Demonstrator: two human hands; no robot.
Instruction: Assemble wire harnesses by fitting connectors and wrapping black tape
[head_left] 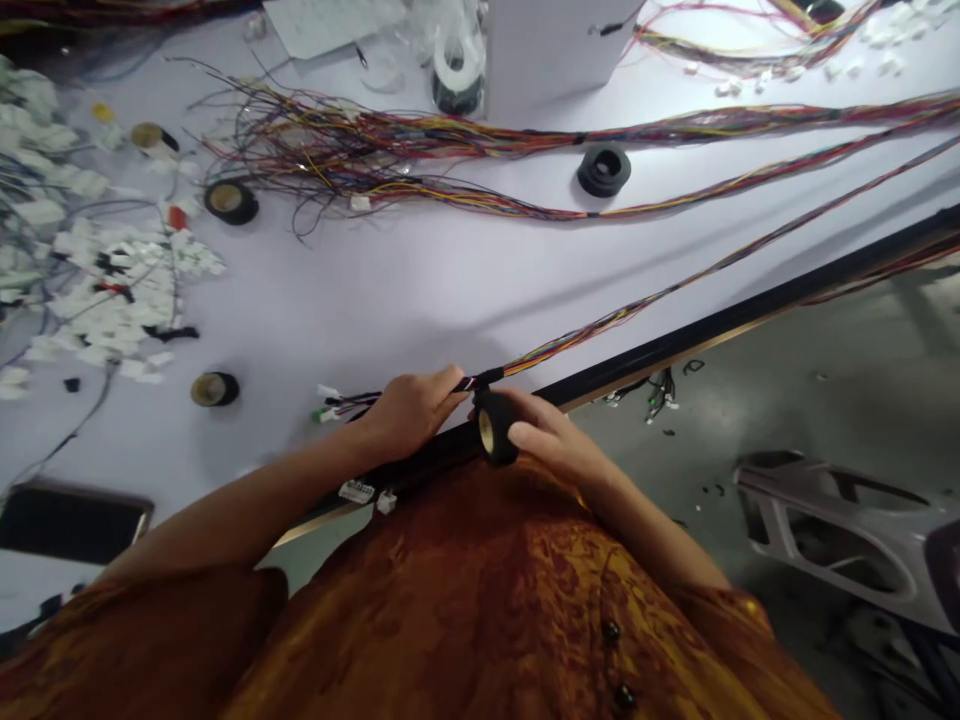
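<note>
My left hand (411,412) is closed around a bundle of coloured wires (600,325) close to the table's near edge. White connectors (330,408) on wire ends stick out to the left of that hand. In my right hand (559,437) is a roll of black tape (496,428), held just below the bundle. Black tape wraps a short stretch of the wires (491,376) between my two hands, and the roll sits right beneath it. From there the bundle runs up and right across the table.
Two thicker wire bundles (525,140) lie across the back. More tape rolls (604,170) rest on the table, one (215,389) to my left. White connectors (127,285) pile up at far left, above a phone (75,520). A plastic chair (847,530) stands at right.
</note>
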